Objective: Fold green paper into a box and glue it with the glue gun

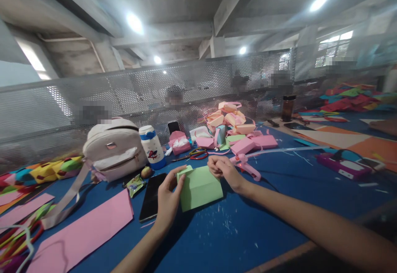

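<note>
A folded light-green sheet of craft paper [201, 194] is held up over the blue table, with a crease across its middle. My left hand [169, 200] pinches its upper left edge between thumb and fingers. At the upper right corner my right hand [226, 173] is curled closed on the sheet; the fingertips are partly hidden. Just behind the right hand lies a pink glue gun [246, 167]. Scissors with red and yellow handles [198, 154] rest beyond the sheet. Beside my left hand a black phone [151, 198] lies flat.
A white backpack [113, 149] and a white-and-blue bottle [152, 147] stand at left. Pink sheets [89, 227] lie in front. Finished-looking paper pieces [231, 120] are piled behind. A purple box [344, 165] with a cable sits right. A perforated metal screen [198, 78] runs along the back.
</note>
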{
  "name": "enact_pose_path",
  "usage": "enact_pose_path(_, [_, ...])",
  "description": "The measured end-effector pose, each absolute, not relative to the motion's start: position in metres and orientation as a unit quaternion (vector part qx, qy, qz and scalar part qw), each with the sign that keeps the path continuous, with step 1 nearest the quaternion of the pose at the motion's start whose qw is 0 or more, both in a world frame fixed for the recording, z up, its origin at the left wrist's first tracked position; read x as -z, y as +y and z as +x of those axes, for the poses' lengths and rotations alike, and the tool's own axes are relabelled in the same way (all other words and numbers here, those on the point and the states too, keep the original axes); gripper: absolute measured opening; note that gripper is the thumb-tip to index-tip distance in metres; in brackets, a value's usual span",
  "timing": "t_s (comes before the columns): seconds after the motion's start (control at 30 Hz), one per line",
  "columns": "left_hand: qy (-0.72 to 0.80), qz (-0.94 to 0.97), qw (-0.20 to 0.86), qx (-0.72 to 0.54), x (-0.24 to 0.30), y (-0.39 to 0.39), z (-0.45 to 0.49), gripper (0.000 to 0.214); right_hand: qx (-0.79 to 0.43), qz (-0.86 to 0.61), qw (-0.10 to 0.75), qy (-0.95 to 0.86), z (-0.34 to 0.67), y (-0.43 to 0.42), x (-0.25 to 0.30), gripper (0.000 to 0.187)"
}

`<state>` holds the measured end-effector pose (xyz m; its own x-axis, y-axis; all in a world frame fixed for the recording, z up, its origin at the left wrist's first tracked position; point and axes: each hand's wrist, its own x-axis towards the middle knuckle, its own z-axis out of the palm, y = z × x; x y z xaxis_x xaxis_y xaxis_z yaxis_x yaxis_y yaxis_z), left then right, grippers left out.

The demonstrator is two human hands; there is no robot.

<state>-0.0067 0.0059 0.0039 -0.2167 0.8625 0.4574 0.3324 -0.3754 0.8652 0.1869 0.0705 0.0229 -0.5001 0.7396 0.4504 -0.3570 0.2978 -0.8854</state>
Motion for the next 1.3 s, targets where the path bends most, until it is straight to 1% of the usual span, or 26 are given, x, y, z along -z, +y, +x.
enact_pose_path(0.2, [0.521,0.583,0.218,-0.584,-0.005,0.006,-0.006,0.038,-0.575,-0.158,0.476,-0.647,0.185,0.073,-0.021,0.009])
enact_pose_path(0.43, [0.516,0.578,0.227,-0.590,-0.004,0.007,-0.007,0.037,-0.551,-0.164,0.491,-0.654,0.184,0.075,-0.018,0.011])
enact_pose_path(0.57, [0.522,0.575,0.238,-0.583,-0.003,0.009,-0.008,0.042,-0.559,-0.162,0.485,-0.653,0.183,0.076,-0.018,0.009])
enact_pose_path(0.8, [0.539,0.545,0.269,-0.583,-0.002,0.012,-0.010,0.054,-0.601,-0.153,0.427,-0.658,0.180,0.075,-0.016,0.007])
enact_pose_path(0.93, [0.544,0.542,0.266,-0.583,-0.003,0.011,-0.010,0.056,-0.619,-0.157,0.390,-0.663,0.181,0.072,-0.017,0.014])
enact_pose_path(1.03, [0.546,0.543,0.264,-0.581,-0.003,0.010,-0.011,0.056,-0.632,-0.165,0.379,-0.656,0.182,0.069,-0.018,0.017])
enact_pose_path(1.1, [0.544,0.544,0.264,-0.582,-0.003,0.011,-0.011,0.056,-0.640,-0.169,0.379,-0.646,0.183,0.067,-0.019,0.015])
enact_pose_path(1.27, [0.543,0.539,0.265,-0.587,-0.002,0.012,-0.011,0.057,-0.661,-0.172,0.380,-0.624,0.183,0.065,-0.021,0.003])
enact_pose_path(1.3, [0.543,0.538,0.263,-0.589,-0.002,0.013,-0.011,0.057,-0.664,-0.172,0.379,-0.621,0.182,0.065,-0.021,0.006])
